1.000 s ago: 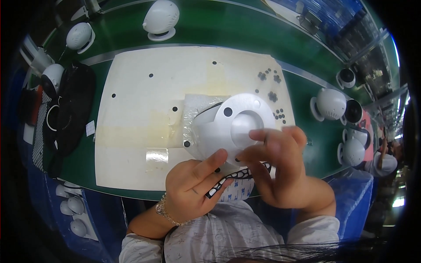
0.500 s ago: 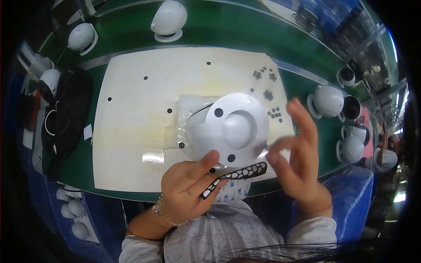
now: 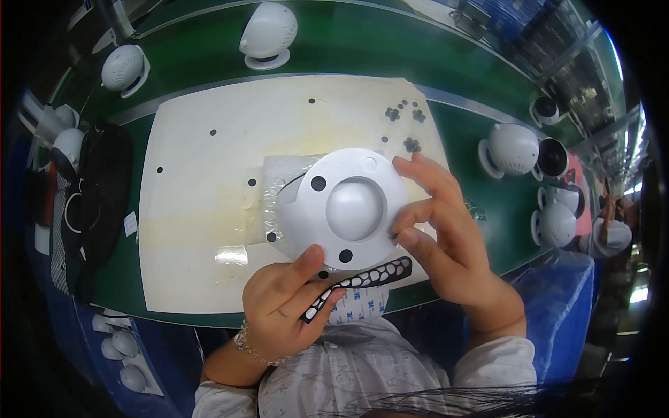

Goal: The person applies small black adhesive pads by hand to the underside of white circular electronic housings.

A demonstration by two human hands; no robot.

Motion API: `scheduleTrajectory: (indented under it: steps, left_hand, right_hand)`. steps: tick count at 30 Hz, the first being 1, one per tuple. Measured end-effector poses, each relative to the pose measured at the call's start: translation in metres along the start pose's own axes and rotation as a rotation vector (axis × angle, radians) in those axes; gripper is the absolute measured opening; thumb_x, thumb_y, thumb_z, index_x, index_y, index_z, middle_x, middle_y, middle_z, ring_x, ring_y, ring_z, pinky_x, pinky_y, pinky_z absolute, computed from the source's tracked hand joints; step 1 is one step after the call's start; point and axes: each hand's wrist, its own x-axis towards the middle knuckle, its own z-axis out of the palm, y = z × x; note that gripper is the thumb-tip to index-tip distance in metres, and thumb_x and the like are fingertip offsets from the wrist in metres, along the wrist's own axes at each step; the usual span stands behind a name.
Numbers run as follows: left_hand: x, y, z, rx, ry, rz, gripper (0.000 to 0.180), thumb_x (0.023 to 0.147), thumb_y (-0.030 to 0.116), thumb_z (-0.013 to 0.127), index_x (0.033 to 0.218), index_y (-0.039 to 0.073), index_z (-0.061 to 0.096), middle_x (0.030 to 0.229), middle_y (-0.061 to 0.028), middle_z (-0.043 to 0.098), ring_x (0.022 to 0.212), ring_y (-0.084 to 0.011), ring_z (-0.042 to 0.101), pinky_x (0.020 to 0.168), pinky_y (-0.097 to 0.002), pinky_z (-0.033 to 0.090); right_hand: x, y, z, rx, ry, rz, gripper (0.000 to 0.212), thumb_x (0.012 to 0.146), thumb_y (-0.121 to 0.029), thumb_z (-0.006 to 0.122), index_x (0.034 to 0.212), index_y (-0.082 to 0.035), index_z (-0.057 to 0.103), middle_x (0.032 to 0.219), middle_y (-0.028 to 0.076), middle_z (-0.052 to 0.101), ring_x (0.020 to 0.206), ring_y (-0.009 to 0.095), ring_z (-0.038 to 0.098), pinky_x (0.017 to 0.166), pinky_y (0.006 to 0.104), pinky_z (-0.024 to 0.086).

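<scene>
Left grip [image 3: 280,305] clasps the strip [image 3: 366,279]. Right grip [image 3: 448,247], at the base's edge: cannot tell. Board [image 3: 198,209] extends left.

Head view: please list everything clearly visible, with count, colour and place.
Table: one, green, across the middle
Board: one, cream, on the table
Round dots: at least five, black, on the board
Flower-shaped clusters: three, dark, board's far right
Upturned device: one, white, centre
Wrapped pad: one, whitish, under it
Base dots: two, black, on upturned device
Strip: one, black with white ovals, below upturned device
Printed sheet: one, white and blue, below strip
Other devices: at least seven, mostly white, around board
Stored devices: at least three, white, lower left
Soft item: one, black, left
Paper slip: one, white, left
Bracelet: one, pale, left wrist
Left hand: one, holding strip
Right hand: one, upturned device's right edge
</scene>
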Motion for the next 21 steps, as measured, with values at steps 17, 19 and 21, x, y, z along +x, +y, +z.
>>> scheduleTrajectory:
  steps: [17,19,21]
  left_hand:
    - [-0.002,0.000,0.004,-0.027,0.035,0.010,0.016,0.056,0.004,0.073,0.069,0.001,0.064,0.116,-0.0120,0.054,0.062,-0.0182,0.056,0.055,-0.0265,0.045]
    - [-0.002,-0.001,0.003,-0.024,0.032,0.012,0.017,0.056,0.005,0.073,0.069,0.001,0.064,0.117,-0.0123,0.054,0.061,-0.0182,0.055,0.055,-0.0264,0.044]
    - [-0.002,-0.001,0.001,-0.025,0.028,0.016,0.017,0.056,0.006,0.074,0.069,0.001,0.063,0.117,-0.0126,0.053,0.061,-0.0182,0.054,0.055,-0.0264,0.044]
  right_hand:
    - [-0.022,-0.008,0.004,-0.602,0.073,-0.178,0.016,0.076,-0.019,0.061,0.091,-0.012,0.061,0.123,0.011,0.047,0.117,0.030,0.037,0.096,0.0414,0.020]
    - [-0.030,-0.010,0.006,-0.847,0.054,-0.214,0.025,0.074,-0.026,0.063,0.096,-0.014,0.061,0.122,0.008,0.048,0.115,0.028,0.038,0.094,0.0408,0.020]
    - [-0.030,-0.010,0.008,-0.800,0.129,-0.142,0.028,0.073,-0.028,0.064,0.097,-0.015,0.061,0.121,0.006,0.049,0.115,0.028,0.039,0.093,0.0401,0.020]
